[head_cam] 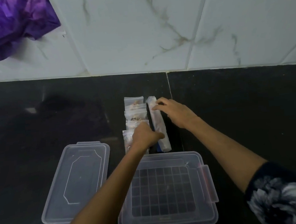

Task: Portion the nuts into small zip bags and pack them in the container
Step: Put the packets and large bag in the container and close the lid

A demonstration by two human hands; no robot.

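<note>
Gripping a rolled nut bag (158,123), left hand (146,136) and right hand (176,112) hide any label.

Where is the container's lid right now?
The lid lies flat on the dark counter, lower left in the head view, just left of the open container.

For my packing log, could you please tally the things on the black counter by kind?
Small clear zip bags holding nuts, in a row: 4 in view
Long rolled clear packet, held by both hands: 1
Clear plastic container with a grid floor: 1
Clear plastic lid, lying left of the container: 1
Crumpled purple bag: 1
Total: 8
</note>
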